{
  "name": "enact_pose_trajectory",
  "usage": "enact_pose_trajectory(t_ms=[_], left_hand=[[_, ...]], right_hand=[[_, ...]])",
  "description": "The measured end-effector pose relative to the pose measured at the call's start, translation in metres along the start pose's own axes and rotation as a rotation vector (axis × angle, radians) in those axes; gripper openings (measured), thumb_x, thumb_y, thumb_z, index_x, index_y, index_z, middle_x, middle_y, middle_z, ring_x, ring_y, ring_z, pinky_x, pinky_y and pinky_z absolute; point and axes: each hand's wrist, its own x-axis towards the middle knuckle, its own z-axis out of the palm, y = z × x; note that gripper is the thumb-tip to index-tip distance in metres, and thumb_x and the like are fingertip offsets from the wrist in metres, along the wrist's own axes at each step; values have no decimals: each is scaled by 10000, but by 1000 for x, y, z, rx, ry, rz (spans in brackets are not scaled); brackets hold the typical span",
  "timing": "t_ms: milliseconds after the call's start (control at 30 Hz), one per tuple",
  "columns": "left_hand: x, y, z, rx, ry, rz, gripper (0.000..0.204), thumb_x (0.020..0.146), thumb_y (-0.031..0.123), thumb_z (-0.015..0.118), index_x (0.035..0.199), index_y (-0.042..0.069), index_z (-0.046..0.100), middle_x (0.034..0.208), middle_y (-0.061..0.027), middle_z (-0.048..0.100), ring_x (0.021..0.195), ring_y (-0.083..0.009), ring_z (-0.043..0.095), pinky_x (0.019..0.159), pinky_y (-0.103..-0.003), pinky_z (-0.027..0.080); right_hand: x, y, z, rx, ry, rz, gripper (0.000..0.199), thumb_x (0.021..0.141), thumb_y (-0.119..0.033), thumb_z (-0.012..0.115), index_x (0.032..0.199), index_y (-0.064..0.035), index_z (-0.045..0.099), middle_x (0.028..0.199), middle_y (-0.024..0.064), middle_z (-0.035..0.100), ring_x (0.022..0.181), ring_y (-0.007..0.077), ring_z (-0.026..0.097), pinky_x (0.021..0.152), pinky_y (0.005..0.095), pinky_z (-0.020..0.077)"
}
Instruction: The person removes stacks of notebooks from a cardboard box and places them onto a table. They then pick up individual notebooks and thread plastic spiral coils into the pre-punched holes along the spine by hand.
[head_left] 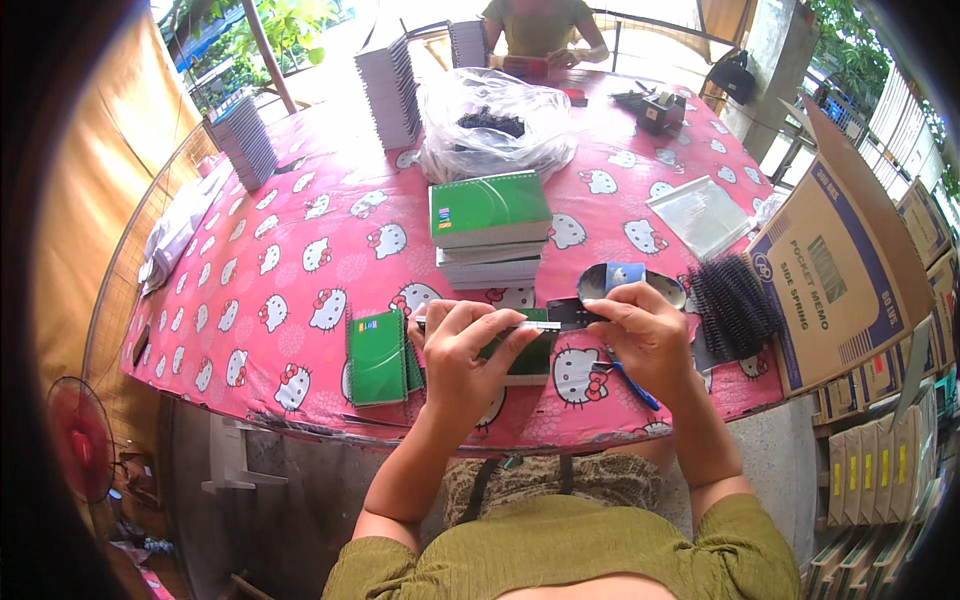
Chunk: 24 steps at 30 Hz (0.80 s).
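My left hand [465, 345] is closed around a small notebook [540, 325] held edge-on, its white page edge facing up. Beside that edge, the fingers of my right hand [645, 325] pinch a short black piece [570, 314] that looks like a spiral binding coil; its far end touches or lies very near the notebook. Under my hands rests another green notebook [528, 379]. Left of my left hand lie green spiral notebooks [377, 355]. Just beyond my hands stands a stack of green-covered notebooks [490, 205]. A blue-handled cutting tool [637, 388] lies below my right hand.
Many black coils [737, 305] lie at right, next to an open carton [835, 270]. A blue-trimmed round container [612, 275] sits behind my right hand. Tall notebook stacks [388, 95] and a plastic bag [495, 130] stand farther back. Another person [540, 30] sits across the table.
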Motion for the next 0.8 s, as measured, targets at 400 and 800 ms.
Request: enact_pose_trajectory(t_ms=[400, 800], left_hand=[[-1, 2, 1, 39, 15, 38, 191, 689, 215, 823, 827, 109, 745, 783, -1, 652, 796, -170, 528, 743, -318, 387], [-2, 3, -3, 50, -16, -8, 251, 648, 183, 839, 860, 118, 722, 805, 4, 669, 811, -172, 558, 776, -333, 383]], right_hand=[[18, 3, 0, 298, -340, 236, 155, 773, -18, 722, 923, -33, 689, 803, 87, 609, 708, 189, 612, 646, 292, 491], [16, -25, 24, -181, -125, -68, 121, 805, -98, 699, 870, -49, 609, 768, 88, 573, 685, 294, 608, 554, 389, 487]])
